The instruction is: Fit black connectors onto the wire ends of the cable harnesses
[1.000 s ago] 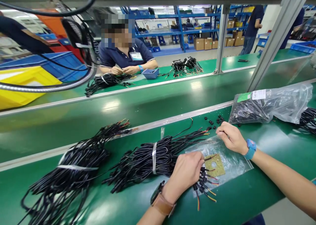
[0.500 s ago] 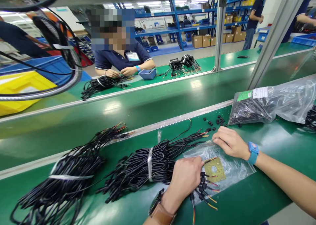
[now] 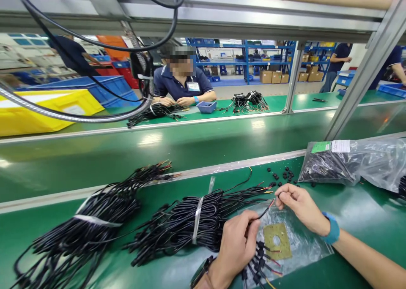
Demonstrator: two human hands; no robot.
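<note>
A black cable end (image 3: 265,209) with thin coloured wires points up and right from my left hand (image 3: 238,240), whose thumb and fingers pinch it. Close to the wire tips, my right hand (image 3: 294,202) is closed on a small black piece (image 3: 280,195), mostly hidden by the fingers. Beneath them a yellowish square plate (image 3: 276,241) with a round hole lies on a clear plastic bag (image 3: 304,242). Several cable ends with black connectors (image 3: 260,259) fan out below my left hand. To its left rests a tied bundle of black cables (image 3: 180,225).
Another tied cable bundle (image 3: 85,225) lies at the left. Loose small black parts (image 3: 287,174) and a filled plastic bag (image 3: 331,166) are at the back right. Metal posts and hanging cables frame the bench. Across it, a person (image 3: 182,84) handles cables.
The view has tilted upward. My left hand has turned, and the cable end it holds now shows clearly. My right hand has come near the wire tips with a small black piece.
</note>
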